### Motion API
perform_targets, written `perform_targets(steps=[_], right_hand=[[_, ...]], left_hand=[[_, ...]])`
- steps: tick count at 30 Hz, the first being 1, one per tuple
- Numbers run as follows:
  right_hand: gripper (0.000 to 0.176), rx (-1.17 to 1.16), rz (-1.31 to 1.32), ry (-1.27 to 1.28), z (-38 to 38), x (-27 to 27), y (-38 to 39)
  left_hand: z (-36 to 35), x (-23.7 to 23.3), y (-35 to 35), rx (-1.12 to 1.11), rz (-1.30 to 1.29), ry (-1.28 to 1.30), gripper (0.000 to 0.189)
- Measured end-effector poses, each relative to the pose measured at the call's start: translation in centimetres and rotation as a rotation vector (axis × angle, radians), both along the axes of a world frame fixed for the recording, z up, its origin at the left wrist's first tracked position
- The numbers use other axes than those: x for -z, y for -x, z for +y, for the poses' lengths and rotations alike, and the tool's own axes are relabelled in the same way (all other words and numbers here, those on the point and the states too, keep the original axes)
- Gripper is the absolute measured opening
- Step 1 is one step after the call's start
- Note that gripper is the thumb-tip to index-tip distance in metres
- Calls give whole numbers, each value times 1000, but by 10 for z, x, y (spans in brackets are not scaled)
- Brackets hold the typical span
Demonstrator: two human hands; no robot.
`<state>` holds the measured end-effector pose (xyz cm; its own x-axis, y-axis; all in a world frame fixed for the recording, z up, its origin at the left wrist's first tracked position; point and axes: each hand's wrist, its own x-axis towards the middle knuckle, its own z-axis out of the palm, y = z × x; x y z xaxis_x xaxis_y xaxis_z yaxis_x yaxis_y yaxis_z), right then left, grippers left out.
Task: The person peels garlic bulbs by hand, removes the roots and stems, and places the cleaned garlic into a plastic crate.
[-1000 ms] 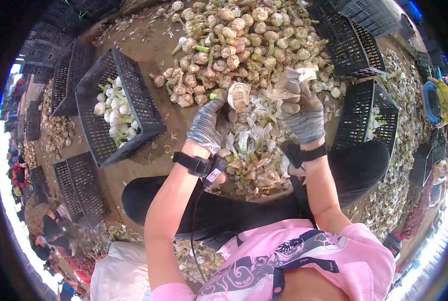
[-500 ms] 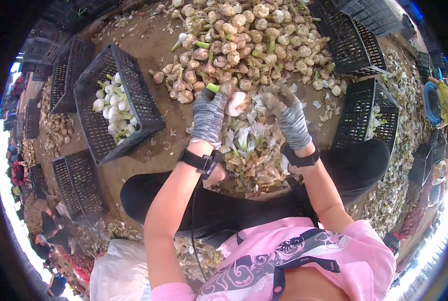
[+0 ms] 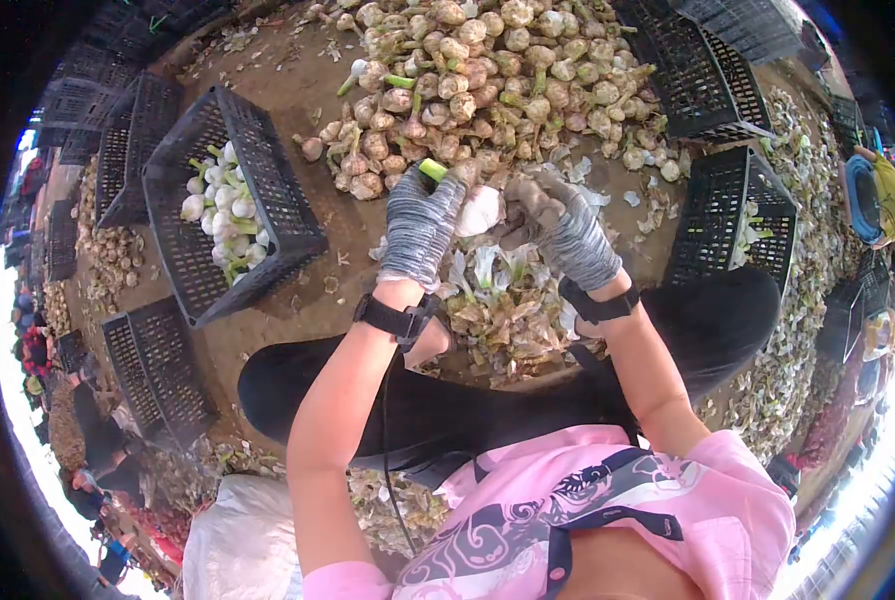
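In the head view, a garlic bulb point(image 3: 480, 211) with a smooth white side and a short green stem sits in my left hand point(image 3: 417, 222). My left hand wears a grey striped glove and is closed round the bulb, its stem poking up by the thumb. My right hand point(image 3: 570, 232), gloved the same way with dirty fingertips, has its fingers curled in at the bulb's right side. Whatever lies between those fingertips is hidden. Under both hands is a heap of loose garlic skins point(image 3: 502, 320).
A large pile of unpeeled garlic point(image 3: 487, 90) lies ahead. On the left, a tilted black crate point(image 3: 277, 190) holds white bulbs; another black crate point(image 3: 712, 215) at right holds some too. More crates point(image 3: 157, 370) stand around, and a white sack point(image 3: 242, 540) lies at lower left.
My right hand has moved left, from apart to up against the bulb. The bulb's visible side has turned from partly brown-skinned to white.
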<state>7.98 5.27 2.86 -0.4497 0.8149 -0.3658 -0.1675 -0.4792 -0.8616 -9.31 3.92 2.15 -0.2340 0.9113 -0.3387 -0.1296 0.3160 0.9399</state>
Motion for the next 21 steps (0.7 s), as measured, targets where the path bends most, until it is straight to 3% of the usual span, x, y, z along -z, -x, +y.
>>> perform_targets(steps=[2,5,6,8,9,11,13,14,15,16,17,18,19,21], right_hand=[[43,41,-71,-158,1,36,-8],[37,43,-274,-273,-10,-7,11],[31,130,-225,-412,-11,1,17],[30,153,-175,-368,-10,3,12],[30,172,-126,-324,-9,4,10],[26,283,-90,-245,-4,19,7],[28,303,-284,-277,6,51,-15],[31,222,-488,-503,10,77,-26],[31,220,-488,-500,10,65,-26],[34,26,-671,-440,11,43,-26],[37,-170,-847,-375,11,30,-25],[36,-203,-845,-536,12,35,-24],[36,-201,-838,-535,11,37,-23],[35,114,-552,-645,7,28,-11]], left_hand=[[1,1,1,-5,-7,-16,22],[1,2,0,-4,90,-25,16],[0,2,0,-1,92,-25,16],[-3,2,1,48,418,-230,23],[-4,0,0,51,419,-231,23],[-3,-6,-1,9,-13,-244,24],[-1,-10,1,-36,-59,-255,23],[2,-2,6,-13,-226,-184,23],[2,3,8,12,-394,-106,22],[3,-6,4,-131,-682,61,16],[1,-12,4,-130,-679,62,16],[0,-18,6,-204,-908,67,14],[-2,-21,10,-279,-1133,74,12],[0,-9,16,-231,-1179,66,15]])
